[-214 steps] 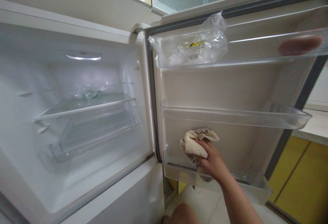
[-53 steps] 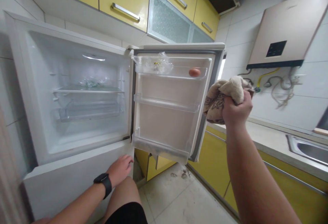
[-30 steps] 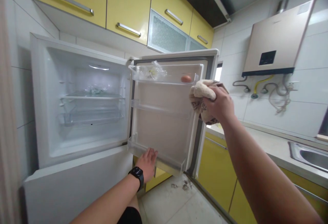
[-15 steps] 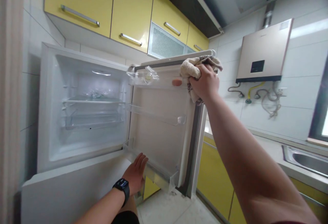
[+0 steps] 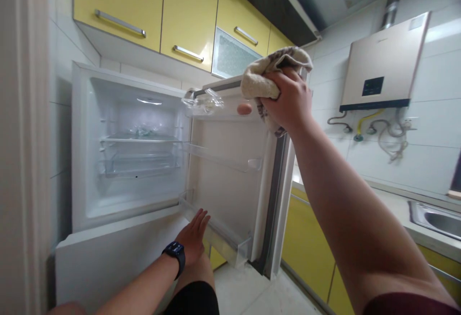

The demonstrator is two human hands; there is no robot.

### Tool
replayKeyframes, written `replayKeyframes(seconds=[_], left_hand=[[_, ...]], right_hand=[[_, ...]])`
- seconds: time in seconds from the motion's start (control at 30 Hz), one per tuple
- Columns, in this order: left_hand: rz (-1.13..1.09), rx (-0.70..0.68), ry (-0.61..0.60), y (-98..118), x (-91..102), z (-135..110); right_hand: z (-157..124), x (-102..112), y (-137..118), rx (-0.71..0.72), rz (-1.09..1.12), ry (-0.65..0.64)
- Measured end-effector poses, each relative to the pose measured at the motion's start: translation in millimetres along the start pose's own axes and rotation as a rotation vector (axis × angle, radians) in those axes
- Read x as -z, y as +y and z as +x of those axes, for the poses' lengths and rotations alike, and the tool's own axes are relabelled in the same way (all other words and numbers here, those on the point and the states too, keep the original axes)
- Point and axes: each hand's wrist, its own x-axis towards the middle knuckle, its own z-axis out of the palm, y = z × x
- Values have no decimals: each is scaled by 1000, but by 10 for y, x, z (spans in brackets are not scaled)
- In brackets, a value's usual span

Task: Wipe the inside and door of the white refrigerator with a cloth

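Observation:
My right hand [image 5: 288,95] grips a bunched cream towel [image 5: 257,84] with a dark pattern, at the upper outer corner of the open refrigerator door [image 5: 226,161]. Just left of the towel a brown egg [image 5: 244,109] sits in the top door shelf, beside a crumpled clear plastic bag [image 5: 205,102]. Low down, my left hand [image 5: 192,236], with a black watch on its wrist, has its fingers stretched out at the clear bottom door shelf [image 5: 223,240]. Whether it presses on that shelf I cannot tell. Nothing shows in its fingers.
To the left stands the refrigerator compartment [image 5: 93,195], with a glass shelf [image 5: 118,138] bearing a plastic bag and a clear drawer [image 5: 144,163] below. Yellow cabinets [image 5: 190,12] hang above. A water heater [image 5: 385,60] and a sink [image 5: 414,214] are on the right.
The view has shifted a little, so the refrigerator appears further right. My right hand and the towel have moved up slightly at the door's corner. The left hand stays by the bottom shelf.

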Motion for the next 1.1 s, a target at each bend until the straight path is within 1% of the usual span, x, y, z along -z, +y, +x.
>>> replayKeyframes(seconds=[0.1,0.2,0.3,0.4,0.47,0.57,0.63,0.73,0.8,0.87,0.9,0.97,1.03,1.1], left_hand=[[-6,-13,-3,-21,-3,-3],[-11,-31,13,-27,-15,-3],[-21,-17,39,-21,-59,3],[-3,-15,43,-4,-114,25],[24,-11,20,14,-127,47],[46,-2,-23,38,-86,69],[49,1,-39,41,-33,67],[48,-13,-58,17,38,52],[41,-36,-71,0,61,46],[30,-43,-76,-1,62,49],[26,-42,-73,7,56,54],[20,-35,-56,31,38,66],[14,-25,-41,54,21,75],[13,-18,-25,63,11,77]], right_hand=[[54,64,-64,5,4,-94],[101,68,-47,3,-2,-217],[111,28,14,-18,-28,-255],[78,-10,48,-15,-46,-235],[40,-36,31,31,-29,-211],[-40,-84,-52,128,5,-154],[-101,-102,-116,152,3,-137],[-173,-49,-160,133,-10,-203],[-185,32,-141,125,-12,-257],[-160,101,-95,118,-21,-275],[-135,113,-68,108,-30,-262],[-73,73,-25,80,-49,-196],[-15,-40,-9,59,-62,-104],[16,-160,-31,58,-83,-57]])
